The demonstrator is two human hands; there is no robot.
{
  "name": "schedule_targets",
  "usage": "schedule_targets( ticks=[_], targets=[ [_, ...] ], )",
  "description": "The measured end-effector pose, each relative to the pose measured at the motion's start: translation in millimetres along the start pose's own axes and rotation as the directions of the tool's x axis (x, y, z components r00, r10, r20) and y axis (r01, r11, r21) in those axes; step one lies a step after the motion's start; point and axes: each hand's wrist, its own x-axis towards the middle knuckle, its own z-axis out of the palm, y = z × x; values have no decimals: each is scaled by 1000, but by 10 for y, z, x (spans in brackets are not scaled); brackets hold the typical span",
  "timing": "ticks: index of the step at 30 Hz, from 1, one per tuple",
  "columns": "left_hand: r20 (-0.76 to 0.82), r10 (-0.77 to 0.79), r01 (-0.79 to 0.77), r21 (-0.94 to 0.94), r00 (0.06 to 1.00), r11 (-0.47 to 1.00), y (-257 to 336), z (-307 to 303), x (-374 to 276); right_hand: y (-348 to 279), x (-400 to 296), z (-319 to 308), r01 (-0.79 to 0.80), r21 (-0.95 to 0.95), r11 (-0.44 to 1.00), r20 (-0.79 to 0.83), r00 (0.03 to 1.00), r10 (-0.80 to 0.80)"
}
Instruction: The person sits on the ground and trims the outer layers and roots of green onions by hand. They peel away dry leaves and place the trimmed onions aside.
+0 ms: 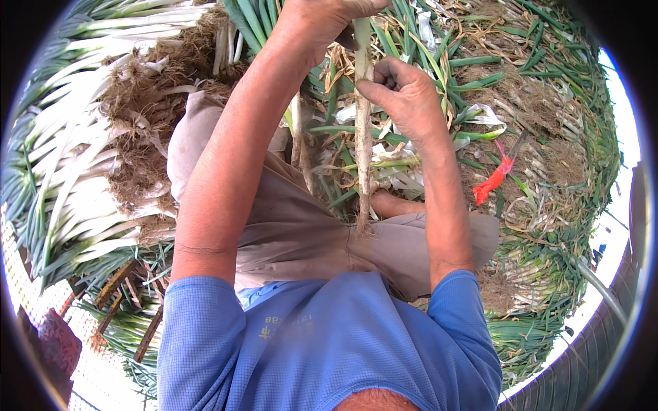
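Note:
A long green onion (363, 138) hangs upright before me, its white shank streaked with soil and its roots down at my trousers. My left hand (329, 23) grips it high up, partly cut off by the top of the picture. Lower on the shank, my right hand (403, 95) has its thumb and curled fingers against the side of the stalk. Whether they pinch a strip of outer skin is too small to tell. Below both hands lie green leaves and dry peeled skins (396, 154).
Cleaned green onions (82, 138) are piled on the left, roots facing me. Unpeeled, soil-covered ones (534, 108) spread along the right. A knife with a red-wrapped handle (493, 182) rests on them. Wooden slats (115, 285) stick out at lower left; a metal rod (601, 290) is at lower right.

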Motion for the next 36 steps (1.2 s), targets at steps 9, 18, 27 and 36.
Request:
schedule_targets(
  ticks=[9, 18, 27, 36],
  targets=[
    [-64, -11, 20, 141, 998, 990, 4, 24, -34, -211, -115, 123, 212, -230, 950, -8, 975, -220],
    [-62, 15, -7, 122, 998, 993, -1, 39, -44, -335, -298, 259, 421, -212, 882, 259, 894, -364],
    [-127, 40, -26, 107, 991, 994, -23, -18, 13, -364, -501, 174, 547, -266, 794, 239, 835, -495],
    [-217, 260, -271, -24, 941, 962, -3, -276, 118, 143, -696, 166, 181, -386, 904, 469, 883, 23]
  ],
)
